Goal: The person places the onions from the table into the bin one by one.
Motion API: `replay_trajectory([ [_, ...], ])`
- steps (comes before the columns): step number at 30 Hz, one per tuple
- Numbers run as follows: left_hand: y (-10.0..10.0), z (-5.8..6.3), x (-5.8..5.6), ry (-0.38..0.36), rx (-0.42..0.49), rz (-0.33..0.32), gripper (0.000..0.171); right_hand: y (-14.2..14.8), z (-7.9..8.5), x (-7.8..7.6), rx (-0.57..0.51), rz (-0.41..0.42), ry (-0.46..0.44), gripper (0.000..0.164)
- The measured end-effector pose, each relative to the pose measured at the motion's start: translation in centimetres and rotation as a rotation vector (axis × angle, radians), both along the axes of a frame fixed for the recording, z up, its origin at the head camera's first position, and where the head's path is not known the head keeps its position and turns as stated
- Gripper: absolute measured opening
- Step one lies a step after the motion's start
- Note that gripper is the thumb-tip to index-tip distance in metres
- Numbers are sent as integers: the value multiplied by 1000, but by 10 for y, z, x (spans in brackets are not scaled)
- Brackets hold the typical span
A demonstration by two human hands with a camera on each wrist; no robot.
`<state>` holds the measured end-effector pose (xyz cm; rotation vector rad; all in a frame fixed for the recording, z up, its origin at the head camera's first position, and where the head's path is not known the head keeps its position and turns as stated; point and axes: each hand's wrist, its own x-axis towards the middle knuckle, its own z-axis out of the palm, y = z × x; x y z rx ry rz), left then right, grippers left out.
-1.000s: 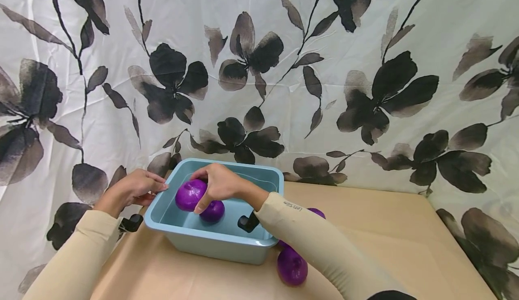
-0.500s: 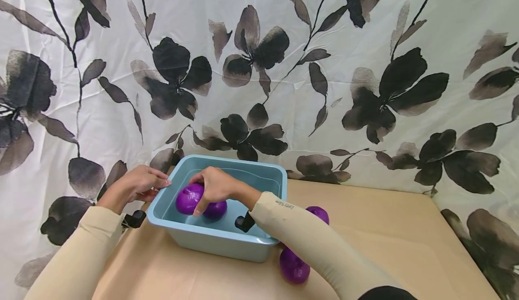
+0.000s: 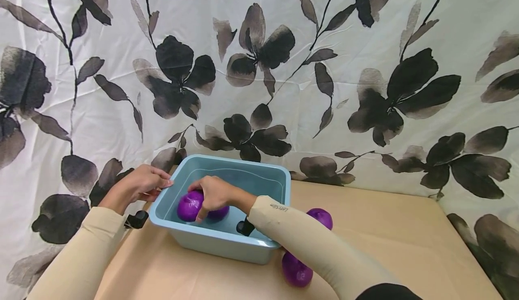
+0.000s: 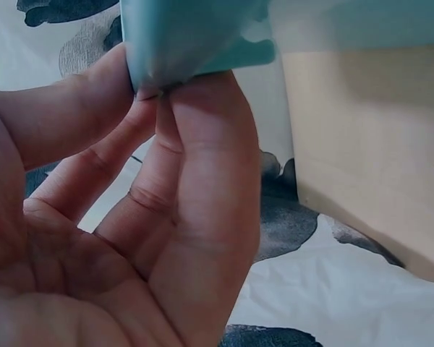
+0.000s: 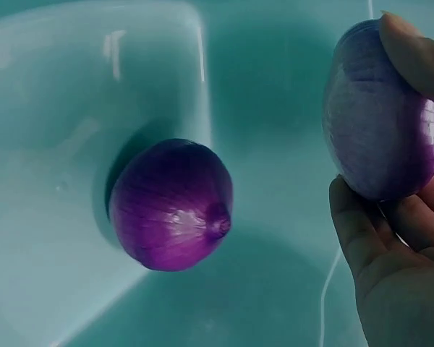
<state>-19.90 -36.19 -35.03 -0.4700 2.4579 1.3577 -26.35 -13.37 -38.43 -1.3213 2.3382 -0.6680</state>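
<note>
My right hand [image 3: 216, 195] grips a red onion [image 3: 188, 207] between thumb and fingers, inside the left part of a light blue plastic tub [image 3: 219, 247]. In the right wrist view, the held onion [image 5: 376, 119] hangs close over the tub floor, thumb on one side and fingertips on the other. A second red onion [image 5: 171, 210] lies on the floor of the tub; from the head it is partly hidden behind my right hand. My left hand [image 3: 143, 184] pinches the tub's left rim, and the left wrist view shows thumb and fingertips meeting at the blue edge [image 4: 195, 43].
Right of the tub, a red onion [image 3: 297, 270] and another red onion [image 3: 320, 218] rest on the tan tabletop [image 3: 389, 237], both partly covered by my right sleeve [image 3: 300, 232]. A white curtain with dark flowers [image 3: 316, 88] hangs behind the table.
My right hand has lowered the held onion deeper into the tub. My left hand stays at the rim. The head view has shifted slightly.
</note>
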Motion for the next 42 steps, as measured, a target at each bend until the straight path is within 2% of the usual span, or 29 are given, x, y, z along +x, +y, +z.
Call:
replay_trajectory([
  [16,1,1,-1,1,-14,7,40,-11,-14,-4,94,108,9,77],
  [21,1,0,-2,-7,-17,0,43,-14,-17,-2,151,159,36,75],
  [28,-1,-2,-3,6,-15,8,42,-20,-19,0,197,240,122,62],
  [42,-1,0,-7,-9,-5,4,39,-23,-22,-2,247,269,151,59],
])
